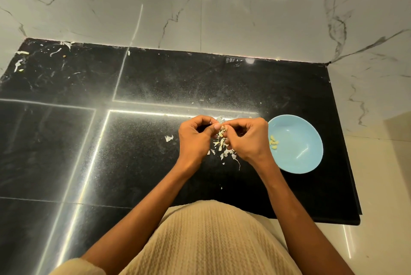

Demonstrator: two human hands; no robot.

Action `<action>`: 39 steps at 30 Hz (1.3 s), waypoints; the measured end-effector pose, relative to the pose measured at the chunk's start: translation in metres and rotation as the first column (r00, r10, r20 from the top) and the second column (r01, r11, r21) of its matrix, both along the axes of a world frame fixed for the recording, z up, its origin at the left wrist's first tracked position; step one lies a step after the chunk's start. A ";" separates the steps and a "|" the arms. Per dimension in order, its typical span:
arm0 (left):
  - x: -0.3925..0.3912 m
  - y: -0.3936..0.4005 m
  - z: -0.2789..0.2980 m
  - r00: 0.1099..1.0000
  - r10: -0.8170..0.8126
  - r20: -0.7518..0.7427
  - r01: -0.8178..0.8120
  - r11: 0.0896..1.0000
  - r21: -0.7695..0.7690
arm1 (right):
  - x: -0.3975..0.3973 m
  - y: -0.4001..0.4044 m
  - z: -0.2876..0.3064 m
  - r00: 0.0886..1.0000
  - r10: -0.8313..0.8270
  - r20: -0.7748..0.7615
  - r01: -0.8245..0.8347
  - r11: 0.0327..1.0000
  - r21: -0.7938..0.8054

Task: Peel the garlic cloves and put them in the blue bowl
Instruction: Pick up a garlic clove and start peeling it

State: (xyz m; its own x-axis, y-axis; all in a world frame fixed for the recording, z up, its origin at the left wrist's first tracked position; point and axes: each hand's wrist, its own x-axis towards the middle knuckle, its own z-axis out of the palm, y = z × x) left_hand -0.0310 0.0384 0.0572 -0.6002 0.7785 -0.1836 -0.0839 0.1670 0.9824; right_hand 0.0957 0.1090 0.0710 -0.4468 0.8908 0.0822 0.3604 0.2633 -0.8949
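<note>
Papery garlic clove pinched btwn L hand & R hand

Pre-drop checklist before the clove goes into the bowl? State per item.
1. Both hands on the clove: left hand and right hand pinch the garlic clove between them. Ok.
2. Clove fully peeled: mostly hidden by fingers, skin seems attached. Cannot tell.
3. Blue bowl within reach: right beside the right hand. Ok.
4. Bowl has room: only a few peeled cloves inside. Ok.
5. Bowl free of skins: none visible inside. Ok.
6. Work area tidy: loose skins scattered on the black countertop under the hands. Not ok.
</note>
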 end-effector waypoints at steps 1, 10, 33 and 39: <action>0.000 0.000 0.000 0.999 0.000 0.039 -0.001 1.000 0.017 | 0.000 0.001 0.000 1.000 -0.005 -0.017 0.004 0.998 -0.066; -0.002 -0.001 0.000 0.994 0.021 0.107 -0.024 0.999 0.028 | 0.004 0.002 0.006 0.998 0.058 -0.031 -0.062 0.988 -0.142; -0.001 0.002 -0.003 0.993 -0.014 -0.114 0.026 0.994 0.107 | -0.001 0.001 0.004 0.996 0.053 0.069 -0.060 0.992 0.107; 0.001 0.003 0.003 0.993 -0.001 0.117 -0.016 0.990 0.141 | 0.001 0.001 0.007 0.998 -0.001 -0.065 -0.005 0.996 -0.092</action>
